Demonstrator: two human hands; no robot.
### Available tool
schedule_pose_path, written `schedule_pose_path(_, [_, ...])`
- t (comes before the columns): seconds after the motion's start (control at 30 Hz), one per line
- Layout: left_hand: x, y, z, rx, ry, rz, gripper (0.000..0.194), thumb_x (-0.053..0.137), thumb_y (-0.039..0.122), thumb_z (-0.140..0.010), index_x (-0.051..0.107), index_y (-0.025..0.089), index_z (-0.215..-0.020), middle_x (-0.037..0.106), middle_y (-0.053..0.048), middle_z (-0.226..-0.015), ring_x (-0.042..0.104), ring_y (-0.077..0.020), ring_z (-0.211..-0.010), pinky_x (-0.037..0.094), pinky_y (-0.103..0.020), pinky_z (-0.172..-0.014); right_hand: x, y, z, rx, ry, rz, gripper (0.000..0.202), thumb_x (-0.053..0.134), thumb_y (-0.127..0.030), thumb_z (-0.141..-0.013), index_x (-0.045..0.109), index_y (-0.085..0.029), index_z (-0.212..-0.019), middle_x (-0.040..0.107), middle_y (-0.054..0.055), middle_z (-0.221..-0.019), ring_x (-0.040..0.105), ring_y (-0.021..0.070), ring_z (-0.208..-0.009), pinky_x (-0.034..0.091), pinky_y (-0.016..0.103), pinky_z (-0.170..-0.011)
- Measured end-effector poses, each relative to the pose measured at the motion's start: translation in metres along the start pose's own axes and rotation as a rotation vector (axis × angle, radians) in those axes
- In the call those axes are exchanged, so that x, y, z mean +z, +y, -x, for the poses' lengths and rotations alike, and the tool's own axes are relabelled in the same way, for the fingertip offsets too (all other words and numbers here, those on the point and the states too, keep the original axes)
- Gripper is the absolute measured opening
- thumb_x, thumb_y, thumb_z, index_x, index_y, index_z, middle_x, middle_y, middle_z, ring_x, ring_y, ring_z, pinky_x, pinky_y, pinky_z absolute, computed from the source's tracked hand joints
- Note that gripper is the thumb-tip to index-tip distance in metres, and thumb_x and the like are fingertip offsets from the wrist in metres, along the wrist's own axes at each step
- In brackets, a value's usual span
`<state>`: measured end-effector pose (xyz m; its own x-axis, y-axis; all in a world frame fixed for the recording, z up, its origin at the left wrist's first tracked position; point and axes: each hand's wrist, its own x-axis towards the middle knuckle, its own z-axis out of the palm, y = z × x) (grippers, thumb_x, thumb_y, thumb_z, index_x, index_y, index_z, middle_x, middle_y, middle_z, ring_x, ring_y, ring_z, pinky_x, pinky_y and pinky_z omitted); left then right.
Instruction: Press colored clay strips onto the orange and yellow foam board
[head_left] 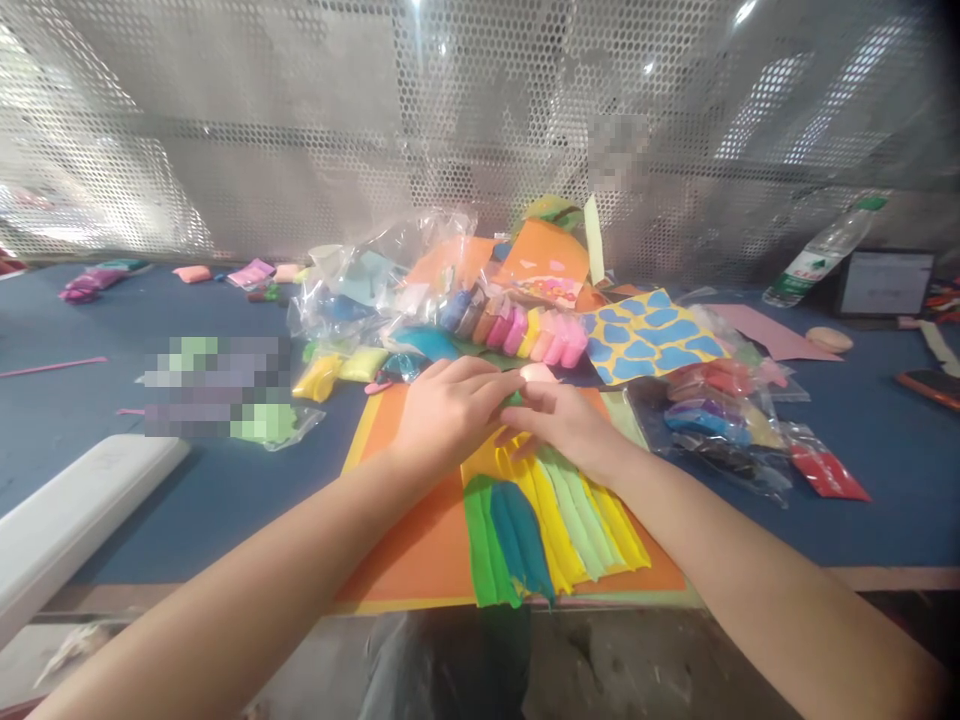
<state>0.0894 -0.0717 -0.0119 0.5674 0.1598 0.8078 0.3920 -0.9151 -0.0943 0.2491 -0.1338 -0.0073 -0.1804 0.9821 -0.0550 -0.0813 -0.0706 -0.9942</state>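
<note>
My left hand (pixel 456 405) and my right hand (pixel 564 420) meet over the top of an orange sheet (pixel 420 530). Their fingers are closed around a small piece of green clay (pixel 516 398), mostly covered by the fingertips. Below them, ridged strips of soft clay (pixel 559 520) in green, teal, yellow and pale green lie spread on the sheet, with their lower ends by its front edge. Just beyond my fingers sits a pale pink lump (pixel 538 373), partly hidden by my right hand.
Behind the sheet are a row of coloured clay blocks (pixel 517 330), plastic bags (pixel 337 290) and a yellow sheet with blue patches (pixel 649 335). Packets (pixel 720 415) lie to the right, near a tilted water bottle (pixel 821 250). At left rests a long white case (pixel 90 510).
</note>
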Motion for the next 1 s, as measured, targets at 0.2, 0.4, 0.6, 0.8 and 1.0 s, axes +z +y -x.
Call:
schedule_pose_path(0.2, [0.0,0.003,-0.001,-0.013,0.001,0.029,0.023,0.059,0.029,-0.088,0.068,0.016,-0.103,0.074,-0.007,-0.087,0.068,-0.0169,-0.08,0.052,-0.028,-0.068,-0.002,0.0,0.001,-0.083,0.048,0.089,0.029,0.07,-0.043,-0.076,0.073,-0.016,-0.086,0.072,0.007,-0.083,0.07,0.0194,-0.076,0.055,0.022,-0.047])
schedule_pose_path(0.4, [0.004,0.002,0.0,-0.102,-0.015,0.179,0.033,0.059,0.038,-0.088,0.066,0.016,-0.111,0.073,-0.008,-0.089,0.069,-0.0152,-0.077,0.055,-0.025,-0.066,-0.004,-0.003,0.002,-0.086,0.093,0.064,0.027,0.073,-0.041,-0.074,0.075,-0.016,-0.082,0.073,0.006,-0.079,0.07,0.0212,-0.078,0.059,0.028,-0.055])
schedule_pose_path(0.6, [0.004,0.002,-0.002,-0.055,0.058,0.335,0.018,0.06,0.028,-0.088,0.07,0.016,-0.098,0.075,-0.007,-0.092,0.071,-0.0172,-0.09,0.059,-0.028,-0.077,-0.005,-0.003,0.002,-0.039,0.011,-0.053,0.033,0.076,-0.044,-0.069,0.075,-0.015,-0.087,0.074,0.008,-0.081,0.071,0.0229,-0.08,0.059,0.029,-0.057])
schedule_pose_path(0.8, [0.008,0.005,0.0,-0.086,0.05,0.356,0.024,0.064,0.029,-0.085,0.068,0.017,-0.106,0.074,-0.007,-0.101,0.071,-0.0179,-0.091,0.059,-0.028,-0.078,-0.007,0.001,0.0,-0.053,-0.005,-0.093,0.029,0.076,-0.042,-0.072,0.075,-0.016,-0.086,0.074,0.007,-0.08,0.071,0.0204,-0.079,0.059,0.031,-0.064])
schedule_pose_path(1.0, [0.003,0.004,0.001,-0.282,-0.058,0.474,0.031,0.062,0.027,-0.086,0.064,0.019,-0.116,0.074,-0.006,-0.103,0.069,-0.0127,-0.077,0.057,-0.022,-0.066,-0.011,-0.001,-0.001,-0.033,0.055,-0.118,0.028,0.076,-0.042,-0.071,0.072,-0.017,-0.084,0.073,0.006,-0.083,0.071,0.0209,-0.082,0.059,0.03,-0.062])
